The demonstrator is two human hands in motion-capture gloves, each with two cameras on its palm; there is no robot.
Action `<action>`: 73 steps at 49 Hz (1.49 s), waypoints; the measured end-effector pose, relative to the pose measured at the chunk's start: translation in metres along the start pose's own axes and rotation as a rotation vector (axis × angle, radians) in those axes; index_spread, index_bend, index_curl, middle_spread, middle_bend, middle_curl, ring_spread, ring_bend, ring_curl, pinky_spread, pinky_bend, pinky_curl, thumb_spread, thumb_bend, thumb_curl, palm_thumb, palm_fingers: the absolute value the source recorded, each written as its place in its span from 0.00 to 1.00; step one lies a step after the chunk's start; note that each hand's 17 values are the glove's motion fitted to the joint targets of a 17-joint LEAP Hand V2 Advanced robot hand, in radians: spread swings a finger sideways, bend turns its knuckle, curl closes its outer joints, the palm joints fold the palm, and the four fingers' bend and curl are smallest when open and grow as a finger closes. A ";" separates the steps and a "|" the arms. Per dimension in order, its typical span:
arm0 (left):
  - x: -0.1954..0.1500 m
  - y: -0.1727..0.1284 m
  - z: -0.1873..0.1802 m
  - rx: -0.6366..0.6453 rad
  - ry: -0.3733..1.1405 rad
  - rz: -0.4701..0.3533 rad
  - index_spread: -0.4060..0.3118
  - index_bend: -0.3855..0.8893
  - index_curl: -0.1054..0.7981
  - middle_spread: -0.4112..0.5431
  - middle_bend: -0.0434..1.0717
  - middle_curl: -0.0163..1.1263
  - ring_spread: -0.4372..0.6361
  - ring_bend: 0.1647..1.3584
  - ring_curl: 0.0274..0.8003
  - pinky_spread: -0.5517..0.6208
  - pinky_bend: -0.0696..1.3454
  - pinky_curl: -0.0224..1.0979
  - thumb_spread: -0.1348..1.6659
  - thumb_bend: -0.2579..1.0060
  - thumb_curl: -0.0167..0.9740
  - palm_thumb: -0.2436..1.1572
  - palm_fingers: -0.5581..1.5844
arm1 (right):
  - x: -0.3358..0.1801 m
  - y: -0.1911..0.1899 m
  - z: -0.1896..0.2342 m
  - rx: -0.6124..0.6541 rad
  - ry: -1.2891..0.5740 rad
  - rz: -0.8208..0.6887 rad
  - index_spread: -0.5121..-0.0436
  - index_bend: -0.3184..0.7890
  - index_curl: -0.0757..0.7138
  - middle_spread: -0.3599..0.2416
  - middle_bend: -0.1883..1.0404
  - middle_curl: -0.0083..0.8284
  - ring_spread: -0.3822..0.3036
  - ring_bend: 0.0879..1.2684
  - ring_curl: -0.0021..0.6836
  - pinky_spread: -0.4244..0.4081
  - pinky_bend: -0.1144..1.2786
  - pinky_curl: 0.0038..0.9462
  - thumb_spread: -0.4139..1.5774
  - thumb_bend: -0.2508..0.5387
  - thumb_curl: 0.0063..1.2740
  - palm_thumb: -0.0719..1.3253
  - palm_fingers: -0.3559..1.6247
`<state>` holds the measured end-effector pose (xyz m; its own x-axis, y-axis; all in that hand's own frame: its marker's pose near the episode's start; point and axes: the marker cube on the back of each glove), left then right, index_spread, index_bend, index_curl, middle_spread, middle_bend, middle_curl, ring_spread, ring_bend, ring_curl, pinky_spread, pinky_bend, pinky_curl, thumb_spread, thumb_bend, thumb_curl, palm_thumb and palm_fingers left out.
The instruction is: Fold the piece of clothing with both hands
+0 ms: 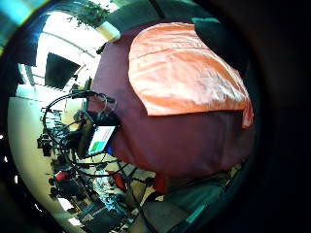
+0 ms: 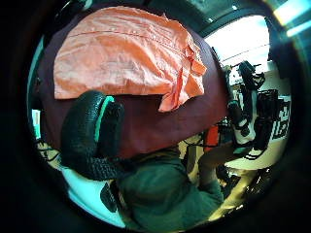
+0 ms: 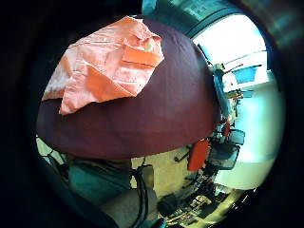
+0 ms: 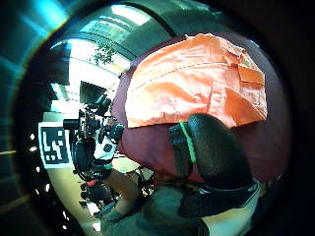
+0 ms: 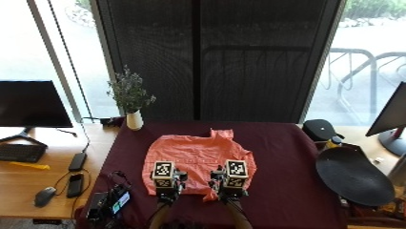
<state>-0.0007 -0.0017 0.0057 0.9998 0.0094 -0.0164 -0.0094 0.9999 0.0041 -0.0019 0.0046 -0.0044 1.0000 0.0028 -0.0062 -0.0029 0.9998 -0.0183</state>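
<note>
Table: a table [image 5: 285, 157] under a dark maroon cloth carries the work; a wooden desk [image 5: 38, 143] stands at its left side.
Shirt: an orange shirt [image 5: 197, 160] lies spread and partly folded on the middle of the maroon cloth, its near edge just in front of both hands. A breast pocket [image 3: 141, 55] shows on the side toward the right hand, and a crumpled corner [image 2: 187, 80] sticks out at the near edge between the two hands.
Left hand: the left hand [image 5: 166, 183] hangs over the near left edge of the shirt. Its thumb-side palm view shows one black glove finger [image 2: 90, 131] curved over bare maroon cloth, just beside the shirt's edge and holding no fabric. Whether any fingertip touches the shirt, I cannot tell.
Right hand: the right hand [image 5: 231, 183] hangs over the near right edge of the shirt. In its thumb-side palm view a gloved finger [image 4: 211, 147] curves just short of the shirt's hem, pinching nothing.
Other things: a small vase of twigs [image 5: 133, 114] stands at the table's far left corner; a dark round disc [image 5: 352, 174] lies to the right.
</note>
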 end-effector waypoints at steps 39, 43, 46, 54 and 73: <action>-0.032 0.002 -0.003 -0.063 -0.013 0.022 0.46 0.41 0.36 0.41 0.28 0.32 0.50 0.36 0.36 0.77 0.30 0.23 0.74 0.25 0.26 0.44 0.45 | 0.011 0.007 -0.006 -0.068 -0.032 -0.052 0.31 0.43 0.44 0.64 0.29 0.29 0.80 0.12 0.29 0.85 0.50 0.33 0.83 0.45 0.19 0.36 0.30; -0.034 0.002 0.001 -0.080 0.015 0.023 0.46 0.41 0.37 0.41 0.27 0.33 0.50 0.36 0.37 0.77 0.30 0.24 0.73 0.24 0.27 0.44 0.44 | 0.021 0.007 -0.001 -0.065 -0.065 -0.045 0.32 0.42 0.45 0.64 0.29 0.30 0.80 0.13 0.31 0.84 0.52 0.34 0.82 0.42 0.20 0.36 0.30; -0.038 -0.001 0.011 -0.085 0.027 0.020 0.45 0.40 0.38 0.41 0.26 0.34 0.51 0.37 0.38 0.77 0.31 0.25 0.73 0.22 0.28 0.44 0.44 | 0.030 0.005 0.010 -0.065 -0.084 -0.035 0.32 0.42 0.45 0.64 0.29 0.31 0.80 0.14 0.32 0.83 0.52 0.35 0.82 0.40 0.20 0.36 0.30; -0.039 -0.004 0.035 -0.165 0.006 0.040 0.46 0.40 0.39 0.42 0.25 0.35 0.51 0.37 0.39 0.78 0.31 0.26 0.71 0.19 0.30 0.45 0.43 | 0.053 -0.015 0.052 -0.110 -0.080 -0.026 0.33 0.38 0.43 0.65 0.29 0.32 0.79 0.20 0.37 0.79 0.56 0.37 0.81 0.36 0.22 0.39 0.30; -0.052 -0.009 0.074 -0.296 -0.113 0.029 0.46 0.41 0.41 0.40 0.25 0.37 0.48 0.39 0.40 0.77 0.29 0.28 0.69 0.21 0.35 0.54 0.45 | 0.077 -0.008 0.078 -0.262 -0.086 0.096 0.45 0.47 0.41 0.58 0.33 0.39 0.65 0.25 0.43 0.68 0.54 0.36 0.76 0.34 0.26 0.54 0.34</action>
<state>-0.0513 -0.0118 0.0803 0.9944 0.0542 0.0907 -0.0258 0.9572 -0.2883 0.0752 -0.0022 0.0734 0.9919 0.1096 0.0640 -0.0877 0.9562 -0.2792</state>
